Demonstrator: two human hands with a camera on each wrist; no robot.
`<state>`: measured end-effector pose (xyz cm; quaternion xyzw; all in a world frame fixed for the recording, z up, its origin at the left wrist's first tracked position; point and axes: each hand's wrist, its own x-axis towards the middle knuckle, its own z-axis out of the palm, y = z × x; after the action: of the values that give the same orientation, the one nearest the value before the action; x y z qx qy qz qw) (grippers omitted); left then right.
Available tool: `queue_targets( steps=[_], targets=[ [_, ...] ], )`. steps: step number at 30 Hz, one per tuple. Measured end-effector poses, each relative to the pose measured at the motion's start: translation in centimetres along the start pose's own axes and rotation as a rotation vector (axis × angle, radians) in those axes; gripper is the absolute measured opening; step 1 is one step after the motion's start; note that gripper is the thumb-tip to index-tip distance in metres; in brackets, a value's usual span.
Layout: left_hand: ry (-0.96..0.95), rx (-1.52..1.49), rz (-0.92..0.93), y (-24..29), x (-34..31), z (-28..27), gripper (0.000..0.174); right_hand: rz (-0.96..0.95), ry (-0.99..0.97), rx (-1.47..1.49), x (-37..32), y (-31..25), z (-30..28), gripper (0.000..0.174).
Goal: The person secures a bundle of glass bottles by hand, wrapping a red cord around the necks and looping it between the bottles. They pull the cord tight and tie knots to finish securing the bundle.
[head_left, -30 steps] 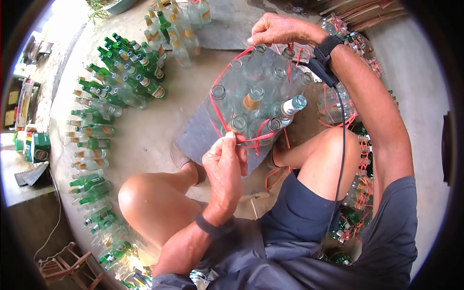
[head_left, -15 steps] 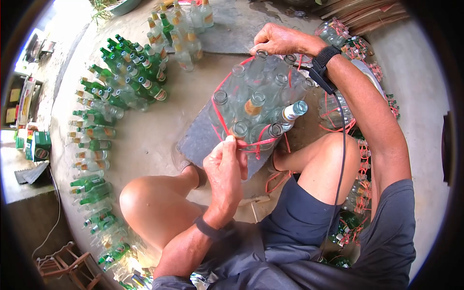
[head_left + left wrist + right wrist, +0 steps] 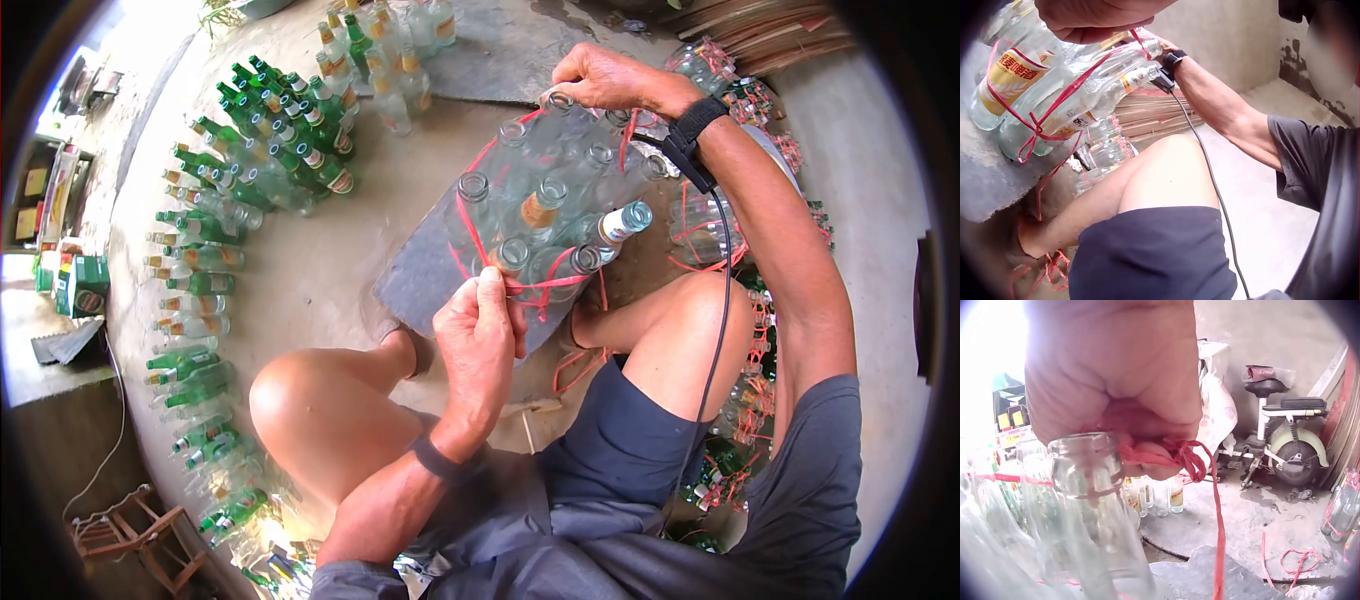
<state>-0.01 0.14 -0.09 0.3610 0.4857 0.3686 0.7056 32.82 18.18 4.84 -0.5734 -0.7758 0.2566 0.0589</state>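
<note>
Between the person's bare knees, on a grey slab (image 3: pixel 415 280) lying on the concrete floor, a cluster of clear glass bottles (image 3: pixel 548 205) leans packed neck to neck, with a red string (image 3: pixel 545 284) looped round it. The left hand (image 3: pixel 480 335) pinches the string at the near edge, beside a bottle mouth. The right hand (image 3: pixel 612 78) curls over the far corner, and the right wrist view shows its fingers clenched on a bunched twist of the same string against one of the necks. Such a cluster is likely heavy, hard and slippery, and glass knocking on glass may chip. The string looks thin and limp and would bear weight only when taut, so the surest hold seems to be on the necks or at the knot (image 3: pixel 1036 132) on the side. The bottle bases and their exact number are hidden. Whether the string is tied under the right hand cannot be told, and glare washes out part of that wrist's view. Green bottles (image 3: pixel 270 150) line the floor, smeared towards the lens rim.
</note>
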Motion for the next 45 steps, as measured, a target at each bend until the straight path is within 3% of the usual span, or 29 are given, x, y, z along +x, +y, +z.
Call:
queue_targets(
  steps=[14,16,22,23,27,30,32,35,39,42,45],
  targets=[
    [-0.012,-0.026,0.028,-0.3,-0.1,0.1,0.037,0.085,0.045,0.129,-2.0,1.8,-0.3,0.049],
    [0.006,-0.01,0.035,-0.3,-0.1,0.1,0.038,0.227,-0.006,0.142,-2.6,1.4,-0.8,0.044],
    [0.016,0.028,0.03,-0.4,-0.5,0.3,0.037,0.339,0.064,0.234,-4.4,1.6,-0.9,0.045],
    [0.011,0.029,0.03,-0.7,-0.6,0.2,0.037,0.278,0.093,0.217,-4.4,2.9,-0.3,0.047],
    [-0.046,0.093,0.134,-1.5,-0.9,0.9,0.025,0.294,0.051,0.206,-5.6,3.1,-0.6,0.049],
    [-0.089,0.099,0.167,-2.7,-1.0,1.2,0.019,0.204,0.063,0.274,-7.0,3.2,0.0,0.048],
    [-0.059,0.308,0.407,-4.7,-0.4,0.8,0.023,0.246,0.084,0.317,-7.9,3.0,0.5,0.039],
    [-0.07,0.483,0.513,-3.3,-0.7,1.1,0.031,0.302,0.099,0.478,-9.0,2.9,1.3,0.029],
    [-0.079,0.549,0.587,-3.5,-0.9,1.3,0.036,0.372,0.19,0.465,-10.2,2.1,2.3,0.025],
    [-0.085,0.672,0.667,-3.7,-0.8,1.2,0.036,0.216,0.158,0.31,-10.7,2.0,2.8,0.027],
    [-0.08,0.662,0.677,-3.4,-0.6,1.5,0.041,0.196,0.222,0.287,-11.0,1.9,3.9,0.03]
  ],
)
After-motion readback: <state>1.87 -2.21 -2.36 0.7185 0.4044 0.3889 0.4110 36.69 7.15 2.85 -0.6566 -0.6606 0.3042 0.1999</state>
